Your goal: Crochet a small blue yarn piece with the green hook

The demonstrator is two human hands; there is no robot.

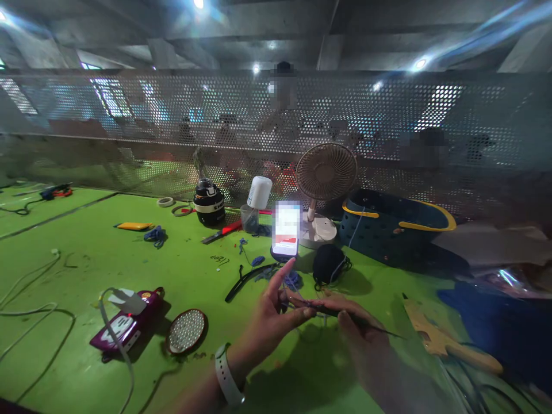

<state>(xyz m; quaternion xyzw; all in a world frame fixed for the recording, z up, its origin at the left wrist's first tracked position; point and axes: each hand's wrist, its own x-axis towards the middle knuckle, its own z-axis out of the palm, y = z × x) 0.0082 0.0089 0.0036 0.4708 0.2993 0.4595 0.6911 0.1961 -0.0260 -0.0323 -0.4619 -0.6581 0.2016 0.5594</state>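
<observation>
Near the middle of the green table, my left hand (pixel 276 313) pinches blue-grey yarn (pixel 293 280) between thumb and fingers, its index finger stretched out in front of the phone. My right hand (pixel 357 325) is closed around a thin dark rod that looks like a crochet hook (pixel 382 329); one end meets the yarn at my left fingertips and the other tapers off to the right. The worked piece is mostly hidden by my fingers. Just beyond lie a dark yarn ball (pixel 330 264) and a lit phone (pixel 286 233), propped upright with its screen blurred.
A fan (pixel 326 172) stands behind the phone, beside a dark blue basket (pixel 383 236) with yellow handles. To the left are a purple power strip (pixel 129 322) with cables, a round studded disc (pixel 187 332) and a black jar (pixel 209 204). A wooden-handled tool (pixel 448 339) lies right.
</observation>
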